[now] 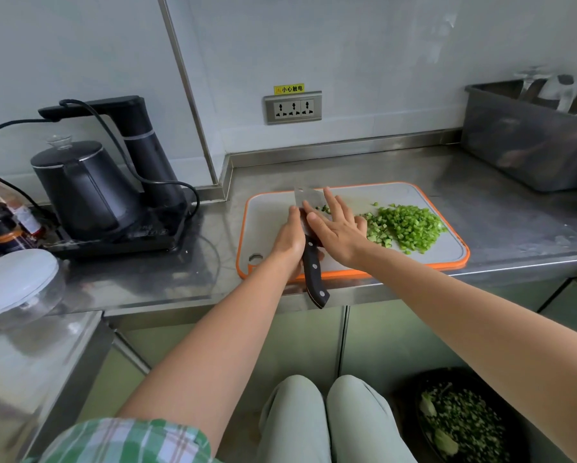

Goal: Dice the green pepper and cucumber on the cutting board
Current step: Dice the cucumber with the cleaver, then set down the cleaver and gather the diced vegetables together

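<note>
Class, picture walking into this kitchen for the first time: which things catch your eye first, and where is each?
A heap of diced green vegetables lies on the right half of the orange-rimmed cutting board. At the board's middle the left hand holds a black-handled knife while the right hand lies flat, fingers straight, against its blade. A black kettle stands at the left on the steel counter.

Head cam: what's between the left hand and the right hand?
The knife: the left hand grips it from one side, the right hand lies flat-fingered against its blade over the cutting board. Head view.
</note>
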